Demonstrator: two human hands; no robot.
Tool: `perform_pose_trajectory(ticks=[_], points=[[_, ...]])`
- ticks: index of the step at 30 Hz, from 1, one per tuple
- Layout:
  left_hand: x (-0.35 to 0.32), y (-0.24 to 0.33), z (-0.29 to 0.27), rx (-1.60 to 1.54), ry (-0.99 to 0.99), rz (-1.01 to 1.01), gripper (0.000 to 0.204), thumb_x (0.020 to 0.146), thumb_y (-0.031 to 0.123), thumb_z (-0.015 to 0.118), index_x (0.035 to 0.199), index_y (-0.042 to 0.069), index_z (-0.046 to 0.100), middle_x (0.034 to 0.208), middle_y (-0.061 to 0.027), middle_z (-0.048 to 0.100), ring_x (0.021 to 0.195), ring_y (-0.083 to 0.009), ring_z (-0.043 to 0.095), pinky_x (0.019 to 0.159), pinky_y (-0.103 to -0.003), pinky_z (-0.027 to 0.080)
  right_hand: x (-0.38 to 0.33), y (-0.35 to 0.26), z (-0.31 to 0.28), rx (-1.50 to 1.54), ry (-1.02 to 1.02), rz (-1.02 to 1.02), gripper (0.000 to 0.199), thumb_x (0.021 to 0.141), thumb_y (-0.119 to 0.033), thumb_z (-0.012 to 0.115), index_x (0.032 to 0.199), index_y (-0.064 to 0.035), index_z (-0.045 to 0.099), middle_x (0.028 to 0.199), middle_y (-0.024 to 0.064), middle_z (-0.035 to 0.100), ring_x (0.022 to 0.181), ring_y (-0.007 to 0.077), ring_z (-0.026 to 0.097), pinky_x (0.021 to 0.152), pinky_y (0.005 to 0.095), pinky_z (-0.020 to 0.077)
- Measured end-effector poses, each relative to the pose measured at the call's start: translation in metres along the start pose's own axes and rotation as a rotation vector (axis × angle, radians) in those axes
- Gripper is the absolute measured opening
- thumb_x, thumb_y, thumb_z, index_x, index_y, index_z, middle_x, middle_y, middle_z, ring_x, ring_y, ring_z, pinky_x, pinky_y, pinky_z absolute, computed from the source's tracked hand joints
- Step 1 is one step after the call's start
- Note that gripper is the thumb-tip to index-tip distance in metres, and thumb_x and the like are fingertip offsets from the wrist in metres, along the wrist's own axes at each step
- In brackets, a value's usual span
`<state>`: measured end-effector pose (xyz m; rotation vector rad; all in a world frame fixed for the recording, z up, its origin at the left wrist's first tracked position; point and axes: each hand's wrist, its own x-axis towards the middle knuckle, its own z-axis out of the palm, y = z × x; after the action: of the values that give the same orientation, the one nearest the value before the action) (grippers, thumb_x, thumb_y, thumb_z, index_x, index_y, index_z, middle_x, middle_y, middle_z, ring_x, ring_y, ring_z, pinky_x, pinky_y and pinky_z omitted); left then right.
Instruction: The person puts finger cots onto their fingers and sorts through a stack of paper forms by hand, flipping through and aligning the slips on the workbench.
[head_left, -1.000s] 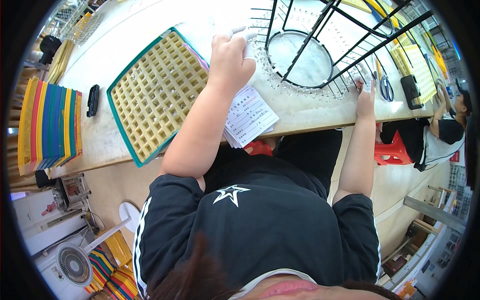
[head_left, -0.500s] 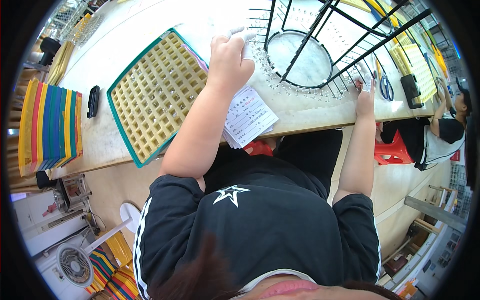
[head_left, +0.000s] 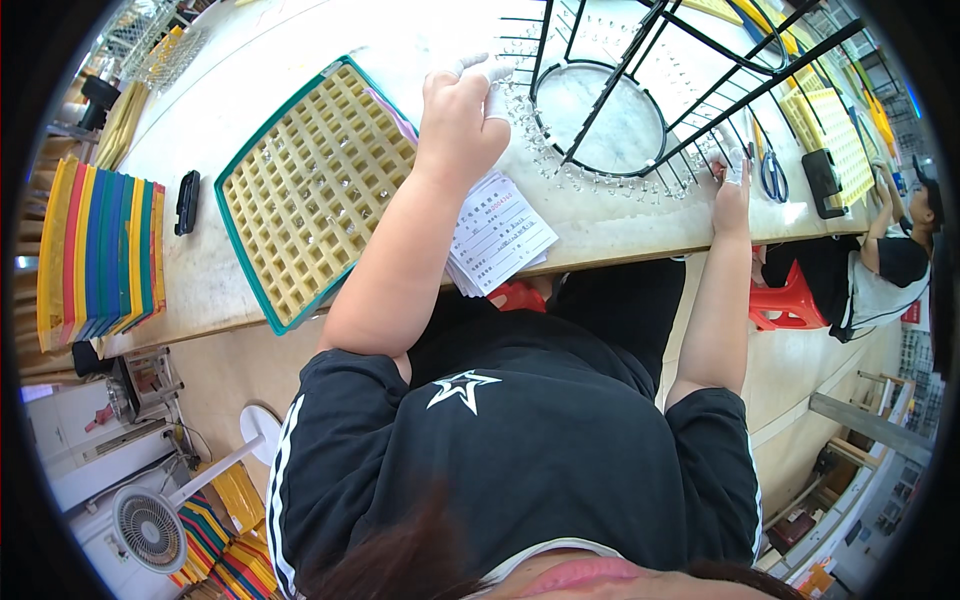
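Note:
A black wire rack (head_left: 601,103) with a round base ring and many thin prongs stands on the table in front of me. Small clear pieces (head_left: 648,187) hang around it on the prong ends. My left hand (head_left: 463,120) is at the rack's left side, fingers bent and white coverings on some fingertips. Its fingertips meet the prong ends there; what they grip is hidden. At the lower right of the rack, my right hand (head_left: 732,180) has its covered fingertips drawn together beside the prongs. What lies between them is too small to make out.
Left of my forearm lies a yellow gridded tray (head_left: 290,190) with a green rim and small clear pieces in some cells. White paper slips (head_left: 505,235), blue-handled scissors (head_left: 773,175), a black phone-like object (head_left: 822,182) and coloured stacked trays (head_left: 100,250) lie around. A co-worker (head_left: 890,255) sits at right.

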<state>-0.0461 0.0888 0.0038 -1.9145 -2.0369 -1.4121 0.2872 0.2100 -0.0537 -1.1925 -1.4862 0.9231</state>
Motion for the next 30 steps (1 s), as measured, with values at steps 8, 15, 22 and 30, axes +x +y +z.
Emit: perform_pose_trajectory(ticks=[8, 15, 22, 30], points=[[0.001, -0.004, 0.002, 0.004, 0.030, 0.061, 0.032, 0.073, 0.000, 0.045, 0.099, 0.003, 0.063, 0.115, -0.0143, 0.056, 0.096, -0.0307, 0.045, 0.088, -0.034, 0.038, 0.004, 0.008, -0.004, -0.006, -0.007, -0.042, 0.041, 0.094, -0.031, 0.034, 0.116, -0.0004, 0.051, 0.078, -0.0009, 0.051, 0.070, 0.0082, 0.040, 0.069, 0.0217, 0.0336], [0.000, -0.002, 0.001, 0.011, 0.014, 0.039, 0.031, 0.075, 0.000, 0.045, 0.100, 0.004, 0.063, 0.113, -0.0139, 0.057, 0.095, -0.0300, 0.046, 0.087, -0.033, 0.038, -0.001, -0.004, 0.003, 0.014, 0.001, -0.023, 0.035, 0.095, -0.033, 0.033, 0.082, -0.0063, 0.051, 0.073, -0.0015, 0.045, 0.070, 0.0091, 0.034, 0.070, 0.0235, 0.0303], [0.001, -0.001, 0.002, 0.011, 0.043, 0.072, 0.032, 0.075, 0.000, 0.045, 0.100, 0.005, 0.063, 0.112, -0.0130, 0.057, 0.094, -0.0297, 0.046, 0.087, -0.034, 0.038, 0.002, 0.005, -0.001, 0.002, -0.025, -0.046, 0.036, 0.095, -0.033, 0.033, 0.082, -0.0061, 0.052, 0.074, -0.0005, 0.047, 0.070, 0.0088, 0.035, 0.071, 0.0234, 0.0305], [0.001, -0.001, 0.002, 0.010, 0.039, 0.056, 0.030, 0.077, 0.001, 0.045, 0.100, 0.006, 0.064, 0.113, -0.0141, 0.056, 0.097, -0.0304, 0.046, 0.089, -0.034, 0.037, -0.001, -0.004, 0.001, 0.001, -0.010, -0.008, 0.036, 0.095, -0.033, 0.033, 0.082, -0.0057, 0.052, 0.074, -0.0001, 0.049, 0.070, 0.0088, 0.035, 0.071, 0.0231, 0.0305]])
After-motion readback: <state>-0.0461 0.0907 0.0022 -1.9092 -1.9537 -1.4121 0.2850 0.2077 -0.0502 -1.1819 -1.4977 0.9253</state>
